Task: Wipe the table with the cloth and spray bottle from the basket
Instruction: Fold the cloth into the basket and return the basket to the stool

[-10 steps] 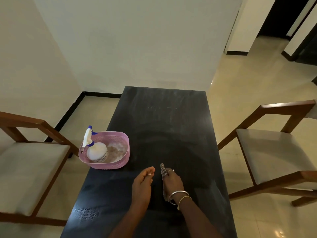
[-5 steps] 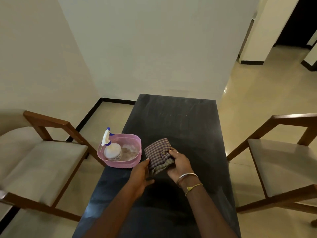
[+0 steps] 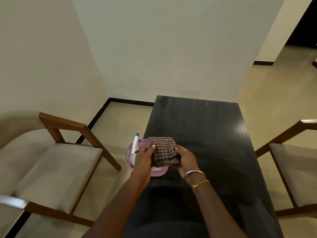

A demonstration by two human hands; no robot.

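Note:
A folded checked cloth (image 3: pixel 163 149) is held up between both hands, right over the pink basket (image 3: pixel 127 157) at the left edge of the long black table (image 3: pixel 205 134). My left hand (image 3: pixel 144 156) pinches the cloth's left side and my right hand (image 3: pixel 186 159) grips its right side. The white spray bottle (image 3: pixel 134 147) with a blue nozzle stands in the basket, partly hidden behind my left hand. Much of the basket is covered by the cloth and hands.
A wooden chair with a beige seat (image 3: pixel 51 167) stands close to the table's left side. Another chair (image 3: pixel 295 172) stands to the right. A wall lies just beyond the table's far end, and tiled floor surrounds it.
The cloth has gone from the tabletop into both hands and has moved left, from beside the basket to over it. My view has shifted left.

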